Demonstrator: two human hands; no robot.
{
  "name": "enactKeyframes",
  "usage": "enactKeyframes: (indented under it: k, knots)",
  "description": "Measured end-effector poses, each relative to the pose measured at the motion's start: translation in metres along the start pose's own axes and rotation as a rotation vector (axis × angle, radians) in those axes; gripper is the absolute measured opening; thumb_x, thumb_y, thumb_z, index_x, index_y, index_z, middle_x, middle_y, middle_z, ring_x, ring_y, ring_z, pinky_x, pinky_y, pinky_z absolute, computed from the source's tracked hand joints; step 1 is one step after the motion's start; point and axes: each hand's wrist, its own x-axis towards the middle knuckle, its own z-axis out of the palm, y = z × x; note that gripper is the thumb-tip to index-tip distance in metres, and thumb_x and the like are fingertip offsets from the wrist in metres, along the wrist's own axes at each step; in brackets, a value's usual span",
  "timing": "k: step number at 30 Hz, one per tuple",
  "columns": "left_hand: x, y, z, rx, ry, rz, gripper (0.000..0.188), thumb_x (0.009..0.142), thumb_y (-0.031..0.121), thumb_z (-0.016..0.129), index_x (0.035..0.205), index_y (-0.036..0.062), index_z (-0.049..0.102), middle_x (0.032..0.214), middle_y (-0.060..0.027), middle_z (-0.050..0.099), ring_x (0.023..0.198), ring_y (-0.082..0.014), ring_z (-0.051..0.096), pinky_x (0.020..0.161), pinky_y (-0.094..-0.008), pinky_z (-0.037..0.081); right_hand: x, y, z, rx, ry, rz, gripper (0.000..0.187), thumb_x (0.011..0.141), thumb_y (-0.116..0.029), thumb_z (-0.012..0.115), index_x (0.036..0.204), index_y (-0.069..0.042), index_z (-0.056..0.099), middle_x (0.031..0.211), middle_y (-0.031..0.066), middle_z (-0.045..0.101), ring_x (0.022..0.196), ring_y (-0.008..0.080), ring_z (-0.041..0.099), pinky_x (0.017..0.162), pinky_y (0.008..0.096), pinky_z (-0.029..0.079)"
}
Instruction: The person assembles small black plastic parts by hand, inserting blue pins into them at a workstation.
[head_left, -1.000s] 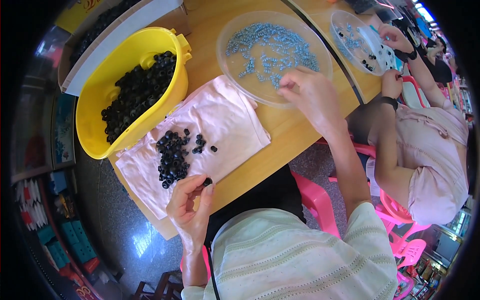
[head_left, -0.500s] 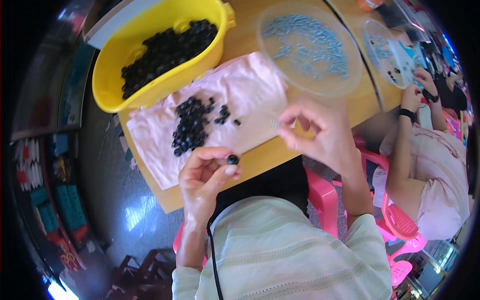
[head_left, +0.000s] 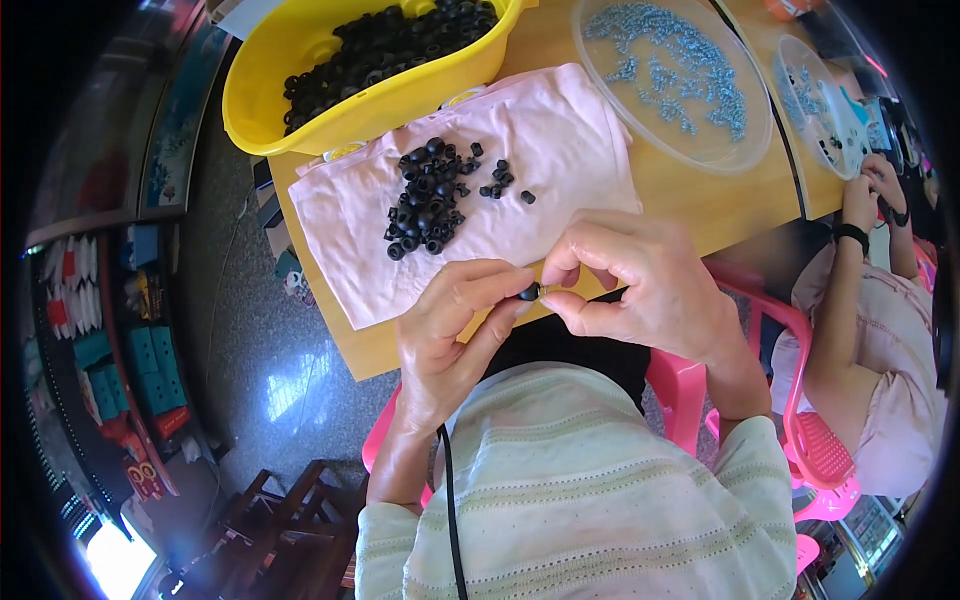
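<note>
My left hand point(head_left: 450, 325) pinches a small round black plastic piece point(head_left: 529, 292) between thumb and forefinger. Against its right side, the thumb and forefinger of my right hand point(head_left: 635, 285) close on a tiny pale, spring-like piece point(head_left: 543, 291), mostly hidden by the fingertips. Both hands meet just off the table's near edge. Beyond them, a heap of black hollow round pieces point(head_left: 425, 200) lies on a pink cloth point(head_left: 560, 130). Several smaller black pieces point(head_left: 497, 180) are scattered to the heap's right.
A yellow tub point(head_left: 350, 128) of black pieces stands far left. Far right is a clear round tray point(head_left: 690, 160) of small bluish spring-like pieces. A co-worker point(head_left: 850, 350) sits at the right by another tray point(head_left: 815, 110). Pink chairs point(head_left: 680, 395) stand around.
My right hand has come left and down, bringing its tiny piece to the black one. My left hand has moved right to meet it. The view has shifted, too.
</note>
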Motion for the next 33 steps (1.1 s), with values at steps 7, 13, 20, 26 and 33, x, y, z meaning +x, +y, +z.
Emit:
enactKeyframes:
  k: [7,13,20,26,33]
  knots:
    - [-0.003,-0.006,-0.004,-0.181,-0.069,-0.085,0.025,0.082,-0.008,0.066,0.106,-0.0011,0.065,0.100,-0.0111,0.062,0.088,-0.0166,0.063,0.075,-0.0261,0.052,-0.002,0.016,0.003,0.407,-0.155,0.304,0.014,0.078,-0.009,0.076,0.078,-0.005,0.062,0.074,-0.0032,0.062,0.061,0.0014,0.052,0.050,0.0182,0.037]
    - [-0.007,-0.015,0.002,-0.573,-0.020,-0.291,0.021,0.087,-0.006,0.062,0.108,-0.0044,0.061,0.098,-0.0087,0.060,0.087,-0.0146,0.062,0.077,-0.0268,0.053,-0.004,0.027,0.019,0.740,-0.118,0.411,0.012,0.081,-0.010,0.074,0.082,-0.005,0.064,0.075,-0.0033,0.062,0.063,0.0008,0.051,0.054,0.0171,0.038]
    - [-0.006,-0.017,0.001,-0.665,0.006,-0.380,0.021,0.088,-0.005,0.061,0.109,-0.0038,0.059,0.098,-0.0075,0.060,0.087,-0.0131,0.062,0.077,-0.0262,0.053,0.015,0.047,0.018,-0.099,0.196,0.131,0.012,0.079,-0.003,0.070,0.090,-0.006,0.065,0.080,0.0047,0.062,0.067,0.0148,0.062,0.057,0.0267,0.046]
    - [-0.009,-0.019,0.001,-0.661,0.017,-0.385,0.020,0.088,-0.004,0.062,0.108,-0.0045,0.059,0.097,-0.0075,0.060,0.087,-0.0130,0.062,0.077,-0.0263,0.053,0.021,0.055,0.025,-0.246,0.219,0.025,0.015,0.077,-0.001,0.071,0.089,-0.006,0.064,0.083,0.0053,0.063,0.072,0.0203,0.065,0.060,0.0304,0.050]
    - [-0.009,-0.018,0.001,-0.689,0.031,-0.409,0.020,0.089,-0.003,0.062,0.108,-0.0039,0.059,0.099,-0.0080,0.063,0.088,-0.0135,0.063,0.077,-0.0273,0.055,0.013,0.045,0.016,-0.014,0.136,0.212,0.012,0.079,-0.001,0.071,0.089,-0.005,0.067,0.078,0.0016,0.060,0.059,0.0089,0.052,0.053,0.0239,0.041]
